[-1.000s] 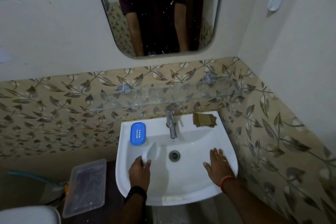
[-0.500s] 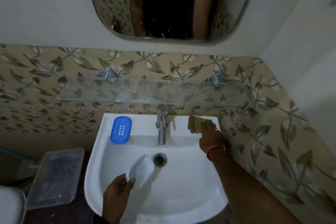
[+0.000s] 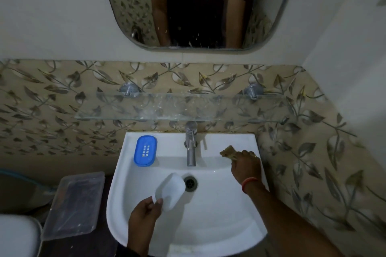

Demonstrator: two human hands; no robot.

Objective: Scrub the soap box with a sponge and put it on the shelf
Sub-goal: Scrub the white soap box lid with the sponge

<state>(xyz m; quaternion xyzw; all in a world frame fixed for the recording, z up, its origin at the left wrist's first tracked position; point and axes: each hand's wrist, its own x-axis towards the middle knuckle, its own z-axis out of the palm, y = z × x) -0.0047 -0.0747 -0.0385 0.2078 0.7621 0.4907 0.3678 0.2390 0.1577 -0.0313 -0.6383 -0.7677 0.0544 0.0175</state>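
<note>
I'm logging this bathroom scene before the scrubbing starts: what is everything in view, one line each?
sink: one, white, lower centre
tap: one, silver, back centre of the sink
drain: one, metal, bottom of the sink
white soap box half: one, white, held over the sink beside the drain
blue soap box half: one, blue, sink's back left ledge
sponge: one, brown, gripped over the sink's back right ledge
glass shelf: one, clear, above the tap
mirror: one, silver-framed, above the shelf
plastic container: one, clear, left of the sink
left hand: one, holds the white half
right hand: one, grips the sponge
</note>
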